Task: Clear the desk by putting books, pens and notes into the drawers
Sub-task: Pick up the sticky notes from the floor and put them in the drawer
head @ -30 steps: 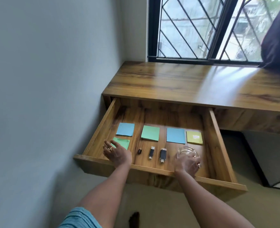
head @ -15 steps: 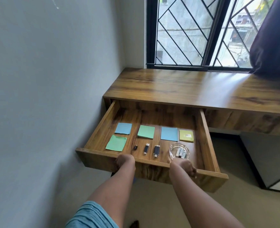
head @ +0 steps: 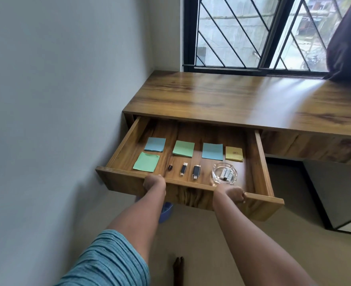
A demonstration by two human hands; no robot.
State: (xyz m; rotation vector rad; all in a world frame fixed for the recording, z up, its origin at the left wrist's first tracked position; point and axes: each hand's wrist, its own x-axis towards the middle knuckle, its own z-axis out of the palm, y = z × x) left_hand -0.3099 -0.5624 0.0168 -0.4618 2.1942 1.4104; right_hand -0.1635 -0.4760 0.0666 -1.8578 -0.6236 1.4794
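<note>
The wooden drawer (head: pixel 261 162) stands pulled out from under the desk top (head: pixel 242 100). Inside lie several sticky notes: two blue (head: pixel 155 144), two green (head: pixel 146 162) and one yellow (head: pixel 234 153). Three small USB sticks (head: pixel 196 172) sit in a row beside a glass dish (head: pixel 224 174) with batteries in it. My left hand (head: pixel 154 182) grips the drawer's front panel left of centre. My right hand (head: pixel 232 195) grips the same panel further right, fingers curled under the edge.
A grey wall runs close along the drawer's left side. A barred window (head: pixel 253 32) and a dark curtain (head: pixel 346 42) stand behind the desk. A white cabinet (head: pixel 335 195) is under the desk at right. Something blue (head: pixel 166 211) lies on the floor below the drawer.
Both hands came out of the drawer and took hold of its front panel. The glass dish my right hand was on now sits free in the drawer.
</note>
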